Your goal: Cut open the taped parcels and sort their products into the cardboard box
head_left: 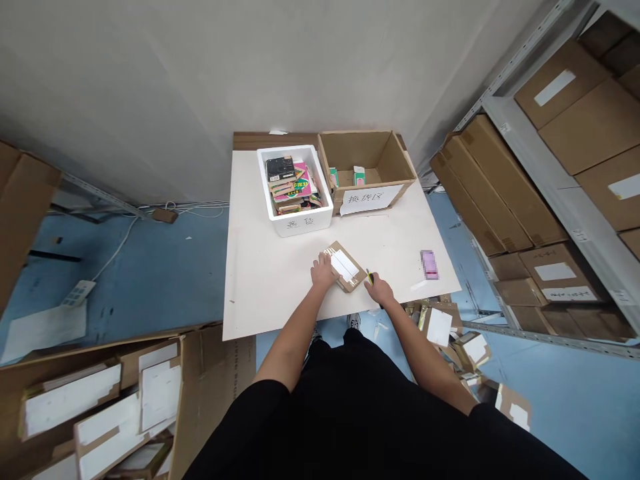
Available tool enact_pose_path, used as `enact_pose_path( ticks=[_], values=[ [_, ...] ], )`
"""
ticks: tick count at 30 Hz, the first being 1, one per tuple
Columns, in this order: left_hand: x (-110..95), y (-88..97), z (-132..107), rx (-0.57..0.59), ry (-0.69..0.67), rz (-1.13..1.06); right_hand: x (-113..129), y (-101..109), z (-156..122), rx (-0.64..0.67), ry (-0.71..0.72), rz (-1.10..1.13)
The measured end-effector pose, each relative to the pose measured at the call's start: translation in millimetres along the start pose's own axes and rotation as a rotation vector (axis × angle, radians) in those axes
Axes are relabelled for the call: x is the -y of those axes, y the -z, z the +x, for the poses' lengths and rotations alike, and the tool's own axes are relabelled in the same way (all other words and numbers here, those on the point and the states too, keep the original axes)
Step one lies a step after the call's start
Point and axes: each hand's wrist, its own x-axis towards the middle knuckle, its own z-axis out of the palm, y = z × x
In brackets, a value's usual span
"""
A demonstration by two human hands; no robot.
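Atop a white bench [270, 287], a taped parcel [347, 267] is held, likely against sliding, by the half-curled left hand [323, 271]; a yellow tool [370, 275] is clenched in the right hand [381, 291].

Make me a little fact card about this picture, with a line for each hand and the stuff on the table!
Left hand: on the left side of the parcel
Right hand: holding a yellow-and-dark tool near the parcel's right side
Parcel: brown, lying flat, white label on top
White tub: behind the parcel, full of small packs
Carton: open, right of the tub, two green boxes showing inside
Purple thing: right part of the table, too blurred to name
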Motion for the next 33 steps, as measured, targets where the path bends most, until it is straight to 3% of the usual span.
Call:
enact_pose_path(
  ticks=[3,7,11,14,17,21,26,33],
  values=[
    [-12.4,-9.2,-8.4,-0.013,0.058,0.007,-0.7,-0.3,22.7,-0.096,-0.07,0.125],
    [-25.5,-23.6,-26.0,-0.04,0.15,0.028,10.6,-4.9,57.5,-0.058,-0.105,0.238],
    [-34.2,-33.1,-45.1,-0.031,0.248,0.067,26.2,5.3,90.8,-0.087,-0.055,0.273],
    [-36.5,-27.4,-49.1,-0.044,0.263,0.133,29.2,20.2,108.4,-0.071,0.032,0.266],
    [-40.7,-14.4,-39.3,-0.069,0.166,0.179,14.4,29.5,114.1,-0.041,0.124,0.329],
    [-58.1,-10.0,-19.3,0.085,-0.076,0.135,-22.7,24.7,106.6,0.053,0.208,0.534],
    [-72.2,-21.6,-9.8,0.06,-0.01,0.123,-50.0,13.1,98.9,0.254,0.249,0.603],
    [-68.1,-19.1,-9.7,0.073,-0.02,0.163,-47.4,11.4,110.4,0.345,0.284,0.639]
  ],
)
